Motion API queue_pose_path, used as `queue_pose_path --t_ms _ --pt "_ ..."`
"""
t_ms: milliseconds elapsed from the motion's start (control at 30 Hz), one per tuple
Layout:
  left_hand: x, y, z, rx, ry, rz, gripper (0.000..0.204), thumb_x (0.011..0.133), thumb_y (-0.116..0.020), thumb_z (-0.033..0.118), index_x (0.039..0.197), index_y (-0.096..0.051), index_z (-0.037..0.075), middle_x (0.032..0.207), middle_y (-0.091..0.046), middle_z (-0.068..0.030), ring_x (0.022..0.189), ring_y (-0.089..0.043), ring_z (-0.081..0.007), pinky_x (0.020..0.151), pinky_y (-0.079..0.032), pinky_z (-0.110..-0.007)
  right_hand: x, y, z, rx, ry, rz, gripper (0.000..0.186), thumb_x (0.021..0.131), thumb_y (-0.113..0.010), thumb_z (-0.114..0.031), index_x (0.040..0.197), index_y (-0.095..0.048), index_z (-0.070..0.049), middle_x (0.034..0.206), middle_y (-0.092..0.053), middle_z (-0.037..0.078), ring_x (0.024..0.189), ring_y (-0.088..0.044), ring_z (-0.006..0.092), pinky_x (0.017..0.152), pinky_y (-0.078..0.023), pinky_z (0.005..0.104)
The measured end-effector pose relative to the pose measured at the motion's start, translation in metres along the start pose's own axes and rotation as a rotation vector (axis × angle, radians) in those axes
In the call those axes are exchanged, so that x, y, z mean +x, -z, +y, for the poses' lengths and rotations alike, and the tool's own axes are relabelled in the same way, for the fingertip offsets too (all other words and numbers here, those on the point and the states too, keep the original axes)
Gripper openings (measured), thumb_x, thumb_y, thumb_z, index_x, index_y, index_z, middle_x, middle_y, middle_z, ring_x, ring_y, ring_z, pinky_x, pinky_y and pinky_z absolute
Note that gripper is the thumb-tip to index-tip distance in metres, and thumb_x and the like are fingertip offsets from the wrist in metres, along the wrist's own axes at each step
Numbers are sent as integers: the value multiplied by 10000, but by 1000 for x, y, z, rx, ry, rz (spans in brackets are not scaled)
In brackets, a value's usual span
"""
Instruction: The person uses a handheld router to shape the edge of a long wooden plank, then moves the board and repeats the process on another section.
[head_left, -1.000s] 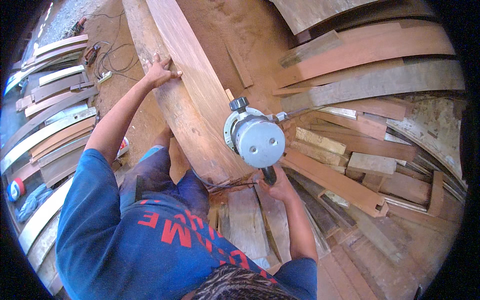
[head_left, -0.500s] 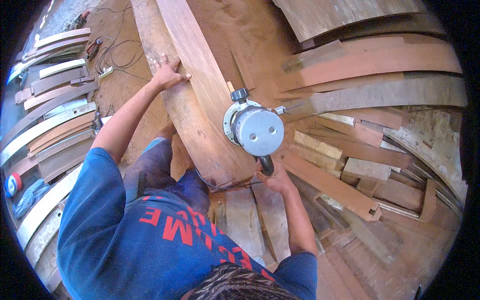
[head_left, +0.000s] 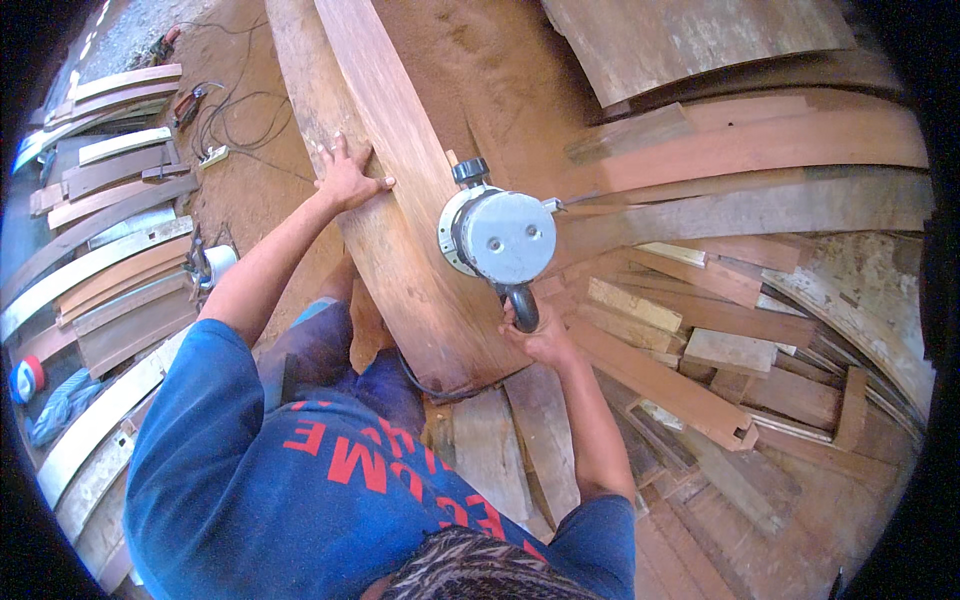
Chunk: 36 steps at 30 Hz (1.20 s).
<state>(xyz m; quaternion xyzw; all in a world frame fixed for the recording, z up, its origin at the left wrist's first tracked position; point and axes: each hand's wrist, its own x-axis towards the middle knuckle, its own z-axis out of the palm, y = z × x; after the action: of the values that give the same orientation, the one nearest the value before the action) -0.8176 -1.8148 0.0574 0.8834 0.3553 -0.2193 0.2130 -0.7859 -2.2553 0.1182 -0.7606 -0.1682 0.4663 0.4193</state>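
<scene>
A router with a grey round motor housing and a black knob stands at the near end of a long reddish plank. My right hand is closed round its black side handle. Beneath the plank runs a wider wooden board. My left hand lies on that wider board with fingers spread, the thumb reaching onto the plank's left edge. The router's bit and most of its base are hidden under the motor housing.
Stacked boards and offcuts crowd the right side. More timber is piled at left. A cable coils on the brown dusty ground near a small white power strip. A grey cord lies beyond the router.
My left hand has come slightly nearer along the board. The router, with my right hand still on its handle, has shifted a little to the left. The whole view has moved slightly.
</scene>
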Motion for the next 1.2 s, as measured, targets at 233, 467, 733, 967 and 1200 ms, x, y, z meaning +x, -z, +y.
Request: queue_pose_path --t_ms 233,467,733,967,1200 --pt "-76 -18 2 -155 -362 441 593 824 -760 316 1343 -587 85 1423 -467 -262 1338 -411 -487 1014 -435 -604 23 0 -19 42 3 -10 248 847 -780 -80 1051 -640 -69 864 -651 7 809 -610 118 773 -528 325" --pt "-271 -153 18 -502 -815 -614 358 801 -662 137 1133 -671 3 1081 -661 -262 1067 -624 -451 945 -508 -532 27 -3 -23 111 -36 10 236 849 -784 -64 1033 -637 -58 847 -638 -8 803 -610 113 780 -525 316" --pt "-310 -223 59 -401 -765 -942 634 805 -685 207 1365 -498 -25 1179 -653 -287 1132 -621 -464 970 -510 -527 29 0 -39 0 -14 11 208 858 -777 -64 1013 -639 -46 929 -649 2 859 -612 110 806 -523 309" --pt "-317 -234 75 -353 -541 -690 547 806 -660 212 1293 -569 -19 1073 -688 -293 1046 -664 -472 922 -530 -536 28 -5 -49 55 -20 61 195 825 -802 -41 917 -630 -52 808 -616 -24 756 -575 83 721 -498 288" --pt "-316 -248 88 -451 -805 -1182 478 814 -673 215 1271 -635 79 947 -730 -202 915 -719 -318 815 -573 -436 36 1 -56 37 -21 18 258 858 -784 -45 1059 -624 -64 834 -616 -41 791 -587 76 763 -509 279"
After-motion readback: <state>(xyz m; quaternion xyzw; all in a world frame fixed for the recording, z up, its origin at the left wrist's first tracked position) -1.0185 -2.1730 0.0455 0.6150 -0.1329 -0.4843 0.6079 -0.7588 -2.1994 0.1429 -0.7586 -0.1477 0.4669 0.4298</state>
